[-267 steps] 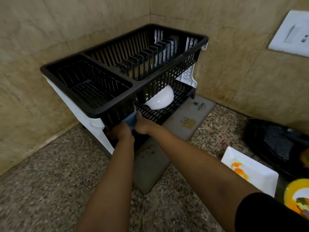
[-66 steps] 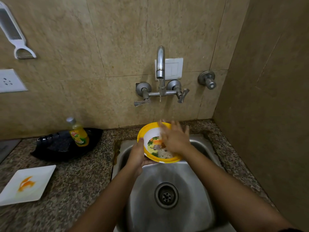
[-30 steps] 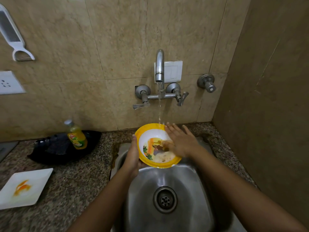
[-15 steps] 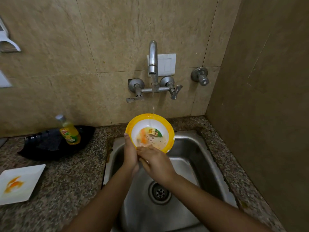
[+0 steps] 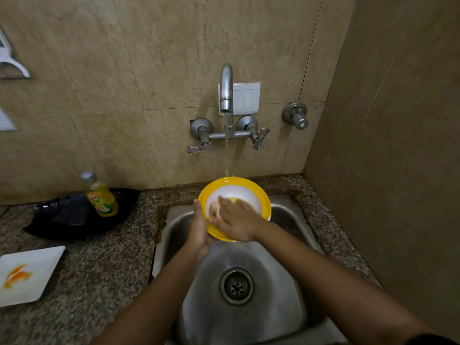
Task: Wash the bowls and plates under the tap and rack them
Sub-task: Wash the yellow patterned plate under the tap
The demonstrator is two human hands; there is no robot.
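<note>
**While the water runs: rub the bowl clean**

As the left hand (image 5: 200, 230) grips the yellow bowl (image 5: 264, 198) by its left rim, over the back of the sink (image 5: 273, 307), the right hand (image 5: 236, 222) lies inside it, fingers straight and flat on the white well. Judgement: tip the bowl toward the sink drain and sweep round wall and rim. Behind the sink, the tap (image 5: 226, 88) stream lands on the bowl's far rim.

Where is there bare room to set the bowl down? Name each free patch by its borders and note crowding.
Bare granite lies between the white plate, the black tray and the sink; a narrower strip runs between the sink and right wall. Crowded: the tray, holding the bottle, and the sink's back, where the left hand and right hand work the bowl.
</note>
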